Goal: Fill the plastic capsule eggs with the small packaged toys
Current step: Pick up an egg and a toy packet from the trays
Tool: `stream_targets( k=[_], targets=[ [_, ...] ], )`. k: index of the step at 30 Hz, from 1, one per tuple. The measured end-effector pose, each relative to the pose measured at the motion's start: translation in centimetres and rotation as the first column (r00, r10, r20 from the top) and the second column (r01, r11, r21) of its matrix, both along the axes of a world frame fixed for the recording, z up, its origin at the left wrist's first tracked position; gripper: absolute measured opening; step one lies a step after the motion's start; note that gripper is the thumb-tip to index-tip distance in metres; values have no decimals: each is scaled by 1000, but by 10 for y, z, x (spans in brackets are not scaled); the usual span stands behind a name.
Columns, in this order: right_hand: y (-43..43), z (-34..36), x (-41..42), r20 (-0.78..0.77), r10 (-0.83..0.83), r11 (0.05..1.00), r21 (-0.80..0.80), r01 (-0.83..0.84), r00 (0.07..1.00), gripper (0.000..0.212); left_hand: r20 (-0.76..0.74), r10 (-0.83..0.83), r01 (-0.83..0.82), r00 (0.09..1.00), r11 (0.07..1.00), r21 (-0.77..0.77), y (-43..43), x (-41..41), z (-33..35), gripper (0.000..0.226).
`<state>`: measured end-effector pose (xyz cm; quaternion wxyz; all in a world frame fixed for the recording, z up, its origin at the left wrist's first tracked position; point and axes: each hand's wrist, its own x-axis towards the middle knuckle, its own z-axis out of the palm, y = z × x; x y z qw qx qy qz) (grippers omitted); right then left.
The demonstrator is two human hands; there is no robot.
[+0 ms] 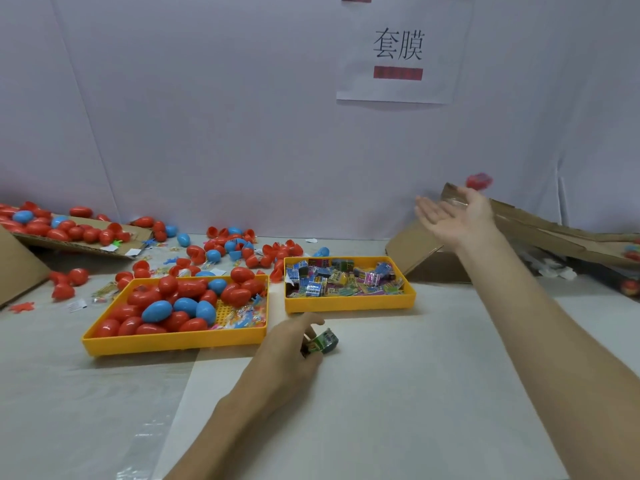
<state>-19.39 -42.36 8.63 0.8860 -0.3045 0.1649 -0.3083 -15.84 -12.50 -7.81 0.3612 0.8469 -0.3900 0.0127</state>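
Note:
My left hand [294, 341] rests on the table in front of the two yellow trays and grips a small green packaged toy [325, 341]. My right hand [453, 216] is raised at the right with its palm up and fingers straight, holding nothing. A blurred red capsule egg [479, 180] is in the air just beyond it, above the cardboard box [519, 223]. The left yellow tray [173, 341] holds red and blue capsule eggs [157, 311]. The right yellow tray [349, 303] holds several small packaged toys [343, 278].
Loose red and blue eggs and egg halves [235, 249] lie scattered behind the trays. A flattened cardboard sheet [69, 237] with more eggs lies at the far left. A white partition wall [207, 116] with a paper sign [398, 50] closes the back.

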Motion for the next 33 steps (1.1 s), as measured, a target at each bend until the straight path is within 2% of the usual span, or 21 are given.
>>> stream_targets(
  k=[1, 3, 5, 7, 9, 10, 13, 20, 33],
  targets=[
    [6, -5, -1, -71, 16, 997, -75, -21, 997, 33, -2, 3, -3, 1000, 1000, -3, 0, 0, 0, 44],
    [27, -31, -2, -226, 31, 936, -335, -107, 974, 17, -1, 7, -7, 1000, 1000, 1, 1, 1, 0, 45],
    [55, -61, -5, -332, 11, 791, -574, -211, 943, 17, 0, 13, -13, 1000, 1000, 6, 0, 0, 0, 45],
    [79, -93, -9, -427, -50, 560, -760, -328, 903, 26, -11, 17, -17, 1000, 1000, -8, 1, 0, 0, 44],
    [99, -122, -10, -492, -110, 312, -842, -440, 864, 34, -31, 21, -22, 999, 999, -32, 1, 0, -1, 43],
    [106, -133, -11, -511, -133, 230, -849, -475, 849, 35, -42, 24, -26, 999, 999, -46, 1, 0, 0, 43],
    [118, -152, -14, -530, -178, 113, -848, -518, 829, 30, -57, 40, -44, 998, 997, -68, 1, 1, 2, 46],
    [121, -151, -23, -534, -93, 136, -843, -520, 841, 23, -72, 36, -42, 997, 996, -84, 2, -1, 2, 43],
    [119, -149, -20, -544, -127, 157, -837, -524, 830, 16, -84, 38, -45, 996, 995, -91, 0, -1, 1, 41]
  ],
)
